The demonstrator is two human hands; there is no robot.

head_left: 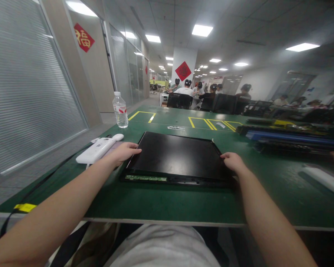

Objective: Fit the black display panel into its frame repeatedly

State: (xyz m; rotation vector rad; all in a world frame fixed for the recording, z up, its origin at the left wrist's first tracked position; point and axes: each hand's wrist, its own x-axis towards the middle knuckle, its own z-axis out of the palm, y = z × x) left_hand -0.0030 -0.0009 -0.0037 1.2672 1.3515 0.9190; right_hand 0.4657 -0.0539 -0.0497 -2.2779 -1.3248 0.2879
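A flat black display panel (178, 155) lies on the green table (156, 200) in front of me, with a thin green circuit strip (146, 178) along its near edge. My left hand (123, 152) grips the panel's left edge, fingers curled over it. My right hand (233, 161) holds the right edge the same way.
A white power strip (96, 150) and a white mouse (117, 137) lie left of the panel. A water bottle (120, 110) stands at the far left. More dark panels (289, 137) are stacked at the right. Several people sit at desks in the background.
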